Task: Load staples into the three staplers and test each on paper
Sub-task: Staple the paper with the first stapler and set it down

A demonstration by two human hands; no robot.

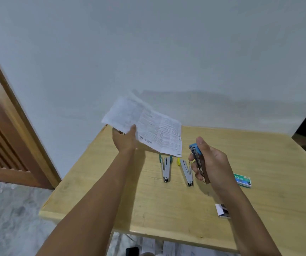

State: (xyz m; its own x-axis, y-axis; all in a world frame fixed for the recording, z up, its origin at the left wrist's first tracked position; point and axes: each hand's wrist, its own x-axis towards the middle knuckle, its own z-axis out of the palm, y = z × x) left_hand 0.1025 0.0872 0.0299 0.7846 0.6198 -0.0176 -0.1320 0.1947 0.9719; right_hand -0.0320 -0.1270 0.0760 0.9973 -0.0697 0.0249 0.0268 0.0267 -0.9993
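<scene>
Listing the head view, item by item:
- your left hand (124, 139): raised over the far left corner of the surface (111, 191), thumb on top and fingers beneath, pinching the paper (154, 126) at its near left edge; the sheet is in the air, tilted, print toward you
- your right hand (211, 163): fingers curled round the blue stapler (196, 154), held clear of the surface, its long axis running from the heel by your palm up and away to the blue nose
- deciding relation: the paper's near right corner lies just left of that nose, close but apart; the right hand looks the nearer one to close the gap
- green stapler (165, 168), yellow stapler (186, 172): side by side on the surface below the sheet, long axes toward you, untouched
- green staple box (243, 180): on the surface, right of your right hand
- small white box (222, 211): near edge, partly behind your right forearm
</scene>
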